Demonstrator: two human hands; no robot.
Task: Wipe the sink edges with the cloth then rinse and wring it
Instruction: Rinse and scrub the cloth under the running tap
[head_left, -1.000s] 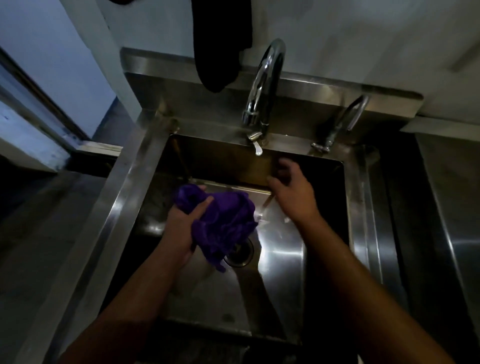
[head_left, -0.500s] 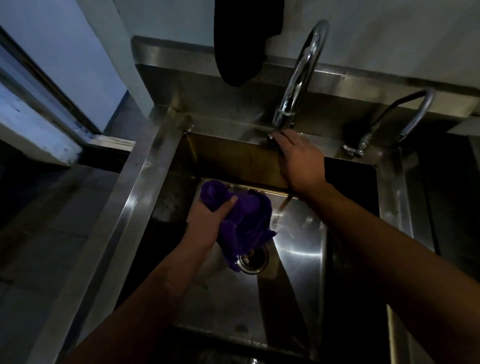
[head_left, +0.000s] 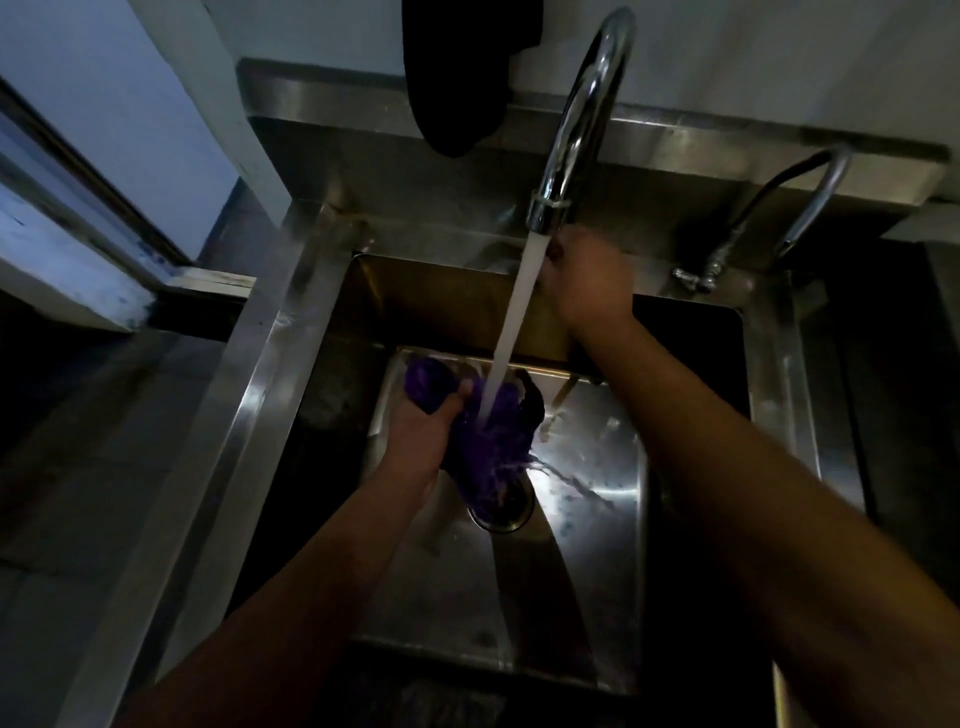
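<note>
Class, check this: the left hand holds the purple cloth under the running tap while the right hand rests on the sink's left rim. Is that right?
Not quite. The head view shows the right hand up at the base of the tap, behind the water stream, not on the left rim. The left hand does hold the purple cloth under the running water.

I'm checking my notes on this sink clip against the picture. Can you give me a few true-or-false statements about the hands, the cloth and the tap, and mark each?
1. Water runs from the tap onto the purple cloth. True.
2. The right hand holds the cloth. False: the left hand grips it; the right hand is up at the tap's base.
3. The cloth lies on the sink rim. False: it is held inside the basin, above the drain.
4. A dark cloth hangs on the wall behind the sink. True.
</note>
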